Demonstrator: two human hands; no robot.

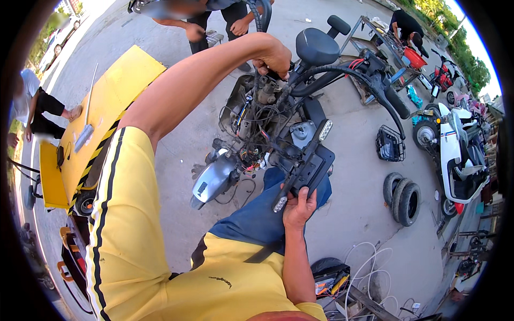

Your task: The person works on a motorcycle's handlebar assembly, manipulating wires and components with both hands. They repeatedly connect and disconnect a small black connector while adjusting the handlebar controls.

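Observation:
A partly stripped scooter stands before me, its bundled wires [251, 152] exposed. My left hand [274, 56] reaches over and is closed around the near part of its black handlebar [316, 88], just beside a dark rounded mirror [317, 46]; the fingertips are partly hidden. Lower down, my right hand [300, 207] grips the edge of a black bracket [315, 168], thumb on top. This bracket carries a clear indicator light at each end. Left of the wires is a silver fender [215, 179]. My blue-clad leg [254, 214] is beneath the bracket.
A yellow ramp [99, 115] with a broom [84, 136] lies left. Another person's hand [195, 32] shows beyond the scooter. Rightward are a black wire basket [390, 143], stacked tyres [409, 204] and a white scooter [452, 144]. Pale tubing [369, 267] and tools lie near my right elbow.

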